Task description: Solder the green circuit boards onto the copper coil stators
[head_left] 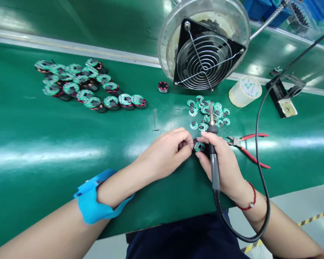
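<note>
A small round part with a green circuit board on top [199, 146] stands on the green table between my hands. My left hand [175, 149] is closed at its left edge, thumb and fingertips pinched together; what they hold is too small to make out. My right hand [223, 158] holds a soldering iron [215, 169], its metal tip pointing away over a pile of loose green boards [218, 111]. The thumb and a fingertip of that hand are beside the round part's right side.
Several board-topped coils [83, 95] stand at the left. One bare coil [163, 86] sits near a fan [205, 61]. Right of the boards are a tape roll [241, 93], red-handled cutters [237, 142] and an iron stand [282, 97]. A black cable loops over my right forearm.
</note>
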`<state>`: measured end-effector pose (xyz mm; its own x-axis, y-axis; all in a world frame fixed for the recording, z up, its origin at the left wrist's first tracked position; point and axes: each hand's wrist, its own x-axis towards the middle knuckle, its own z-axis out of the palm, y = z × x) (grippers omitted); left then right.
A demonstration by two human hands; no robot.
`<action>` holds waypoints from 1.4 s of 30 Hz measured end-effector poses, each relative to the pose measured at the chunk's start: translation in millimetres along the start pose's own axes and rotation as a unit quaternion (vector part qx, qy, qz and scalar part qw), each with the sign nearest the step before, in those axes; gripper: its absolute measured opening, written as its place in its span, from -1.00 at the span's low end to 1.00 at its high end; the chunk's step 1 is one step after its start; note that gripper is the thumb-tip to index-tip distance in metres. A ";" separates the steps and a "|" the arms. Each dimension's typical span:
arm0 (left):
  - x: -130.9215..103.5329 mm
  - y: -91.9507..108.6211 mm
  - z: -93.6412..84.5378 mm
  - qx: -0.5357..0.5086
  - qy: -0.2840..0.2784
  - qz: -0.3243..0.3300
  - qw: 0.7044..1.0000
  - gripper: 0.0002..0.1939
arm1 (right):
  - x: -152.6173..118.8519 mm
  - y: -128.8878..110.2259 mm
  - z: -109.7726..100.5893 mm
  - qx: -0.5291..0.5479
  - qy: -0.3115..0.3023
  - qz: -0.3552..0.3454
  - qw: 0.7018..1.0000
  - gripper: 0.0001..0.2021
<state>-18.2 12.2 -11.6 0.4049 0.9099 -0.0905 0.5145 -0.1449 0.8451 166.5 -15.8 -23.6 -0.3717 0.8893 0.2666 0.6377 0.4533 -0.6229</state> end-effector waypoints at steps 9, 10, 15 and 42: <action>-1.7 -1.8 -2.2 -0.010 -0.011 0.019 1.000 -0.91 | 1.1 0.0 -4.8 -0.032 0.033 -0.062 0.997 -0.60; -2.4 -1.5 -1.1 -0.003 -0.015 0.020 1.000 -0.95 | 0.9 0.4 -5.5 -0.027 0.039 -0.064 0.997 -0.59; -2.1 0.1 14.8 0.081 -0.012 0.069 0.994 -0.72 | 0.1 0.5 -7.7 0.047 0.057 -0.053 0.996 -0.56; -1.6 7.8 4.7 -0.406 -0.057 -0.103 0.906 -0.69 | -3.7 3.1 -15.1 0.116 0.093 -0.137 0.979 -0.51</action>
<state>-11.2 7.8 -7.4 0.4625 0.8325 -0.3050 -0.1198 0.3996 0.9089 180.0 -16.7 -15.4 -0.3653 0.7414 0.5630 0.3523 0.6699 -0.6535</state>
